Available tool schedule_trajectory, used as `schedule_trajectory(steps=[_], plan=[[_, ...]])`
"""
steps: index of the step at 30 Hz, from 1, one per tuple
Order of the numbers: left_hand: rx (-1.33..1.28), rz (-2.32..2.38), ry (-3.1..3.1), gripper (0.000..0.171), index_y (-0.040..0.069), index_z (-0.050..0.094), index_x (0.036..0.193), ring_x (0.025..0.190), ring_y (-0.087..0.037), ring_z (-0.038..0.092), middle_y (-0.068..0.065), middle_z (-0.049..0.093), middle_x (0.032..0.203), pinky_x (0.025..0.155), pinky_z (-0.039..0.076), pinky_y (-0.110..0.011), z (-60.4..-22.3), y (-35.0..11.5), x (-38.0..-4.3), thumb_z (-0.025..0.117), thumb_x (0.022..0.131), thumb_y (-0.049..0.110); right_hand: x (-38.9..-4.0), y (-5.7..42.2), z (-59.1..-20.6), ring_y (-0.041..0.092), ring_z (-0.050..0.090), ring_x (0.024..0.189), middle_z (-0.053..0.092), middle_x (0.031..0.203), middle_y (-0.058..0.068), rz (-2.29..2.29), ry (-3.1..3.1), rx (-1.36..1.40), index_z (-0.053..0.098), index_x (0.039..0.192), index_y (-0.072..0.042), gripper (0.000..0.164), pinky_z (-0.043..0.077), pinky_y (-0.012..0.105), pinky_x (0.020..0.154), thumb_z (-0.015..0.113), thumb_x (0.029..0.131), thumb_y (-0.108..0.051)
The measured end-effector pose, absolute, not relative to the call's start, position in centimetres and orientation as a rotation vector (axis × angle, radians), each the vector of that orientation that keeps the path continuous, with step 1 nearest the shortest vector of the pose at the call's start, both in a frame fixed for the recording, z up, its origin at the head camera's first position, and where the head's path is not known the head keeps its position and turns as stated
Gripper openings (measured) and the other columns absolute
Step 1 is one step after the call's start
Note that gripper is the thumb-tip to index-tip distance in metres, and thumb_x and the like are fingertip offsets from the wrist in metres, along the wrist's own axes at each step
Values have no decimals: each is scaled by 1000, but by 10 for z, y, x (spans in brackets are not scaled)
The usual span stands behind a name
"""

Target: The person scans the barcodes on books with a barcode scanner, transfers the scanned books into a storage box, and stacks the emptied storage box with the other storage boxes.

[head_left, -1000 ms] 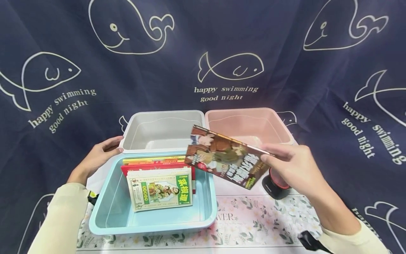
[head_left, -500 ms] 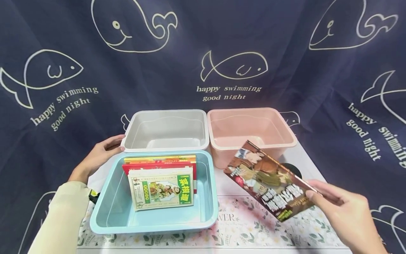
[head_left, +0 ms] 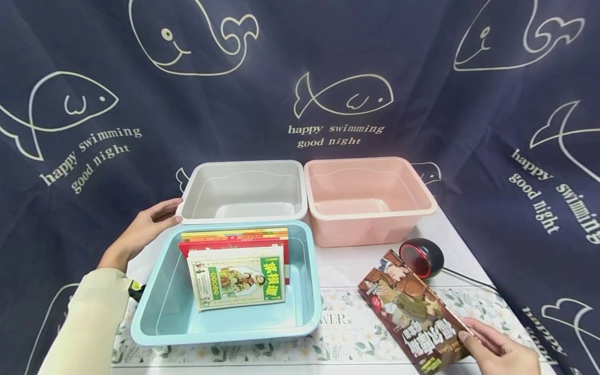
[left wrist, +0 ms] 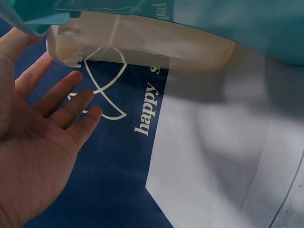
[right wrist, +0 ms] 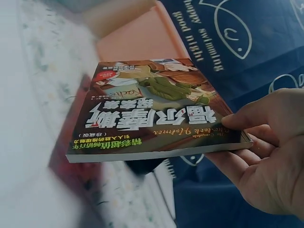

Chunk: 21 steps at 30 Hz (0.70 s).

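My right hand (head_left: 503,349) pinches a brown illustrated book (head_left: 414,315) by its corner, thumb on the cover and fingers beneath. In the right wrist view the book (right wrist: 152,109) shows its cover and pale page edge, tilted over the table. My left hand (head_left: 147,229) rests its straight fingertips at the left rim of the grey bin (head_left: 244,219); in the left wrist view the hand (left wrist: 42,123) has its fingers spread and holds nothing. A blue bin (head_left: 225,338) in front holds several books (head_left: 239,281) standing upright, a cream and green one foremost.
A pink bin (head_left: 370,229) stands right of the grey one. Beyond the held book sits a round black and red device (head_left: 422,258) with a cable (head_left: 469,279). A floral mat (head_left: 344,338) covers the table's front; a navy curtain (head_left: 337,41) hangs behind.
My right hand has carried the brown book from over the bins toward the table's front right, turning it on the way. My left hand has stayed at the grey bin.
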<state>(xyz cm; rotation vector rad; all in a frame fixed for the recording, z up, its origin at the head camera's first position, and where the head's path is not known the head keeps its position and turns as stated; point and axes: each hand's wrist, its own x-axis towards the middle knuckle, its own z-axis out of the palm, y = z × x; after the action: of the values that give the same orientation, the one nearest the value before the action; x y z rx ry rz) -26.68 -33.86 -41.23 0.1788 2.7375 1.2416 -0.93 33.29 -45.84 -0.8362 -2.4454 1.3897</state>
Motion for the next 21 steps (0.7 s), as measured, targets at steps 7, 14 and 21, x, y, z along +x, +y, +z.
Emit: schedule_trajectory(steps=[7,14,21], plan=[[179,1219,2747,68,19,32,164,131,-23,56,-19,45,160,111,51,-49,-411,-339,-268,59,105,41,-14,323,-465,-11,62,63,65,62,-33,1329,-2499,-1145,81,103,-28,15,51,14,54,78,91,-21],[172,1256,2729,69,19,32,163,135,-34,53,-19,44,161,114,44,-61,-412,-338,-268,59,105,42,-11,326,-467,-14,62,64,63,64,-38,1357,-2476,-1025,81,101,-31,16,51,11,55,78,91,-20],[181,1255,2737,69,18,32,163,132,-32,55,-20,46,159,113,44,-63,-411,-337,-266,60,104,43,-31,318,-432,-26,56,68,53,71,-52,1135,-2474,-701,79,115,-3,28,46,4,57,80,90,-16]])
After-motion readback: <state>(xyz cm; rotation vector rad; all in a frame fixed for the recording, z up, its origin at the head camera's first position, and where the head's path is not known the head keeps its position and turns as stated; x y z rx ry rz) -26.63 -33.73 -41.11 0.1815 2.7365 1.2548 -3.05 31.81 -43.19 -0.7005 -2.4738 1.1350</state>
